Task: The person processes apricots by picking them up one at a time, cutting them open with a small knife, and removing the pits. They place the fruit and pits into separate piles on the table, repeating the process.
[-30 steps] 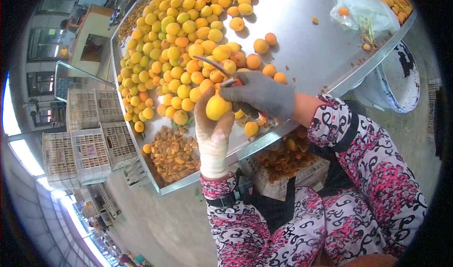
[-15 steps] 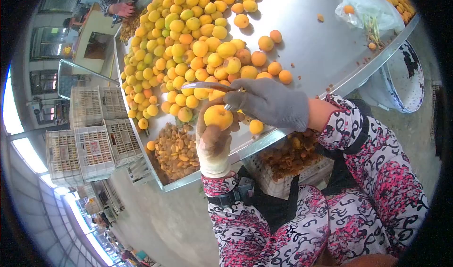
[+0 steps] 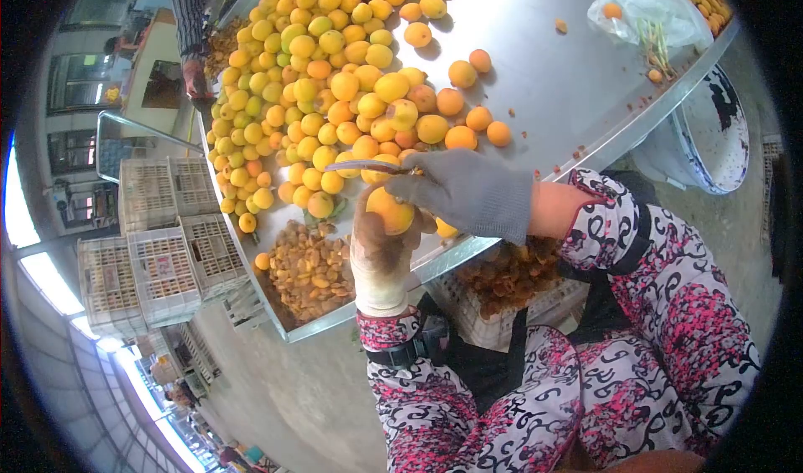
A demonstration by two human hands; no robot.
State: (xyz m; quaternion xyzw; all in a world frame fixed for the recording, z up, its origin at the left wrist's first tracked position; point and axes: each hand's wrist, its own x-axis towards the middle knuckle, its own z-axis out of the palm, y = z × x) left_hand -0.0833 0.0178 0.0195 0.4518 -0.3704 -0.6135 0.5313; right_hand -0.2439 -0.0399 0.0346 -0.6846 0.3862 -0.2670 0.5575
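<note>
My left hand, in a stained whitish glove, is wrapped round one yellow-orange fruit. Close above it, my right hand in a grey glove grips a knife, whose curved blade points left over the fruit. The fingertips of my right hand are near the top of the fruit; whether they touch it is hard to tell. Many loose yellow and orange fruits lie on the metal table beyond my hands. Cut brown-orange pieces are heaped in the table's near left corner.
A crate of scraps sits below the table edge. At right are a white bucket and, on the table, a plastic bag. Stacked crates stand left. Another person's hand is at the table's far left.
My right hand and the knife have shifted slightly left and down over the fruit. The other person's hand at the far left has moved down along the table edge.
</note>
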